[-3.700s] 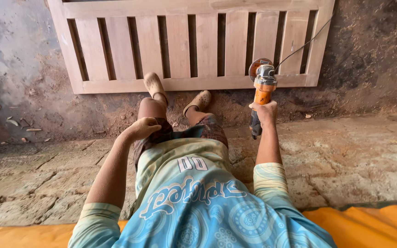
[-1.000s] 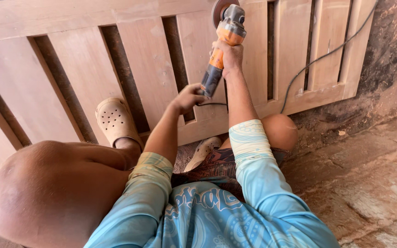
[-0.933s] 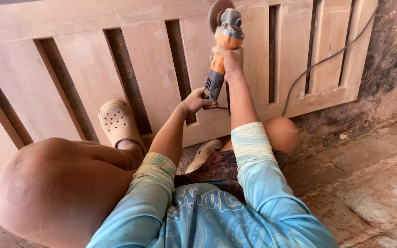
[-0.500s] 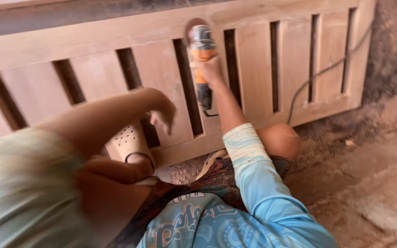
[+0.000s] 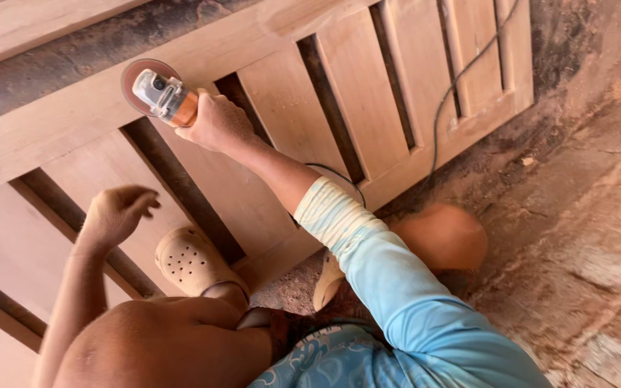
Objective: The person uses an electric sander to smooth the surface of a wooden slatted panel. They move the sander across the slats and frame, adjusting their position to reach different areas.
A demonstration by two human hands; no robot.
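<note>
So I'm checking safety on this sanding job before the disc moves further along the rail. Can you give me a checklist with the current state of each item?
1. Right hand gripping the orange angle grinder: ok, fingers closed round its body.
2. Left hand steadying the tool: not ok, it hangs free and open over the slatted wooden panel.
3. Power cord away from the disc: ok, it trails off to the right across the slats.
4. Foot in the beige clog clear of the disc: ok, well below it.
5. Gloves: not ok, both hands are bare.
6. Disc spinning: cannot tell.
</note>
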